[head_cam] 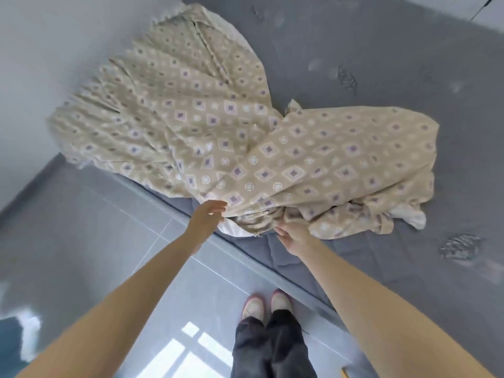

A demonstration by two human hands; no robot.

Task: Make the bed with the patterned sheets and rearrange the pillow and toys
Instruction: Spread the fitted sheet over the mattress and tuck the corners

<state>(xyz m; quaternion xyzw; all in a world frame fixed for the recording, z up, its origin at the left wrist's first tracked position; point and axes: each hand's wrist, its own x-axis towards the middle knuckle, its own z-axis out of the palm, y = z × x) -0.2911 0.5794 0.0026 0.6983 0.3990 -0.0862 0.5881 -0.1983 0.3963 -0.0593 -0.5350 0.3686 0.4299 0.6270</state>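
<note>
Beige diamond-print sheet (272,159) crumpled on grey quilted mattress (381,64), left hand (208,214) fingers apart, right hand (293,236) fingers unclear

Beige fabric sheet w/ purple diamond & white circle print (245,148) is seen crumpled, not spread. It is bunched into tight folds just beyond left hand (208,214) & right hand (293,236), fanning out away from both. Grey quilted mattress w/ leaf stitching (381,64) is seen mostly uncovered, beyond & right of right hand.

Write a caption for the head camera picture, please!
Left hand and right hand reach the bunched edge of a beige diamond-patterned cloth sheet crumpled on a grey quilted mattress.
</note>
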